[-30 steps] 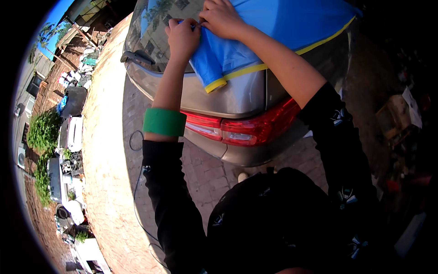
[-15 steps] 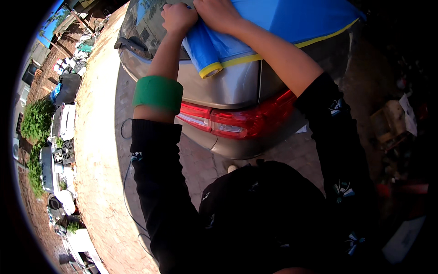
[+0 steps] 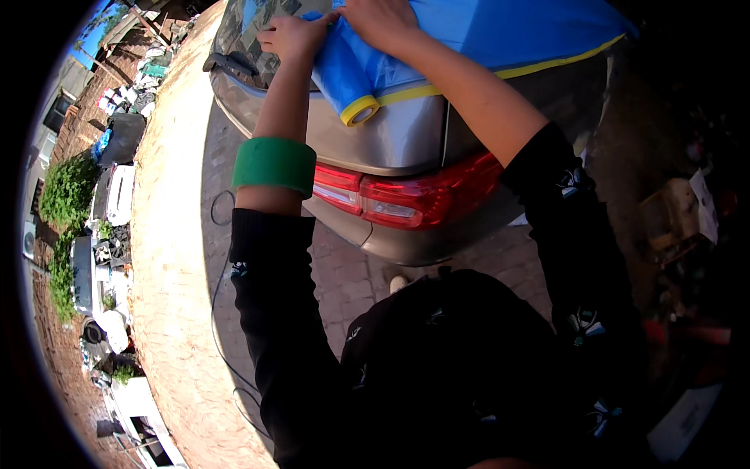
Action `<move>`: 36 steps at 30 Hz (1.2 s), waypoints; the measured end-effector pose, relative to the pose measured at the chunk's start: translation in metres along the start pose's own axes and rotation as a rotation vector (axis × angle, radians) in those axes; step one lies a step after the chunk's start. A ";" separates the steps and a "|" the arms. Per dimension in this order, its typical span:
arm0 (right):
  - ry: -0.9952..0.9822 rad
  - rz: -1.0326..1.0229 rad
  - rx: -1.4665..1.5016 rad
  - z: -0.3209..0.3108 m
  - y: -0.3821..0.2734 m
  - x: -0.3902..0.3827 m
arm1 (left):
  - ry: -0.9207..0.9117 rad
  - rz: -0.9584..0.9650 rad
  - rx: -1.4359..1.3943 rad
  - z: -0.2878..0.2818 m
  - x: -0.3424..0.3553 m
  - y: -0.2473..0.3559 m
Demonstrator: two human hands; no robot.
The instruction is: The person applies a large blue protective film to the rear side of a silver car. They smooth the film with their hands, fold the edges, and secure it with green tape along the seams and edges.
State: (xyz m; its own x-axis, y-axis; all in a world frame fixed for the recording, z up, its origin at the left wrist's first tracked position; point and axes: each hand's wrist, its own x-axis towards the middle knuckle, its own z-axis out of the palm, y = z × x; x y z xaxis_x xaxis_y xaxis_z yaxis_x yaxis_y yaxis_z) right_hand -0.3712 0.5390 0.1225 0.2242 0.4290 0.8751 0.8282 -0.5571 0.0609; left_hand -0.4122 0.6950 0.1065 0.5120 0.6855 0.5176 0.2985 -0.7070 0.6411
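Observation:
A roll of blue masking film (image 3: pixel 344 74) with a yellow tape edge lies slantwise on the rear of a grey-brown car (image 3: pixel 375 141). Its unrolled sheet (image 3: pixel 516 35) spreads to the right, the yellow strip running along its near edge. At the roll's far end, my left hand (image 3: pixel 295 37) pinches the film between thumb and finger, its other fingers loosely bent. Close beside it, my right hand (image 3: pixel 380 22) grips the film with bent fingers, partly cut off by the picture's top. A wide green tape roll (image 3: pixel 273 164) sits around my left forearm like a cuff.
The car's red tail light (image 3: pixel 406 199) is below the film, and a rear wiper (image 3: pixel 230 64) is at the left on the glass. A thin hose (image 3: pixel 223 328) lies on the paving. Scrap and car parts line the far left; a cardboard box (image 3: pixel 672 215) stands right.
My left hand has loosened from a fist and turned, some fingers now pointing left. Both hands stay close together at the roll's far end. The view has shifted slightly.

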 end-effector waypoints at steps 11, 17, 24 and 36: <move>-0.036 0.041 -0.240 0.017 -0.001 0.001 | -0.074 0.064 -0.347 0.007 0.013 -0.014; -0.046 0.102 -0.307 0.028 -0.001 0.006 | -0.113 -0.093 -0.425 -0.025 -0.011 0.018; 0.001 -0.019 -0.161 0.018 0.007 0.004 | -0.131 -0.015 -0.507 -0.029 -0.009 0.015; -0.118 0.039 0.101 0.022 0.006 0.026 | -0.016 0.091 -0.618 -0.015 0.007 -0.001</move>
State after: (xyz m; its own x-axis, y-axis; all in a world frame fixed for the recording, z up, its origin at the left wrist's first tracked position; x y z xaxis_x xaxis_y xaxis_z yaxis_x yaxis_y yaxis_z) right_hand -0.3491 0.5622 0.1347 0.3107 0.4923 0.8131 0.8637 -0.5033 -0.0253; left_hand -0.4208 0.7033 0.1178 0.5266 0.6214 0.5802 -0.2652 -0.5283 0.8065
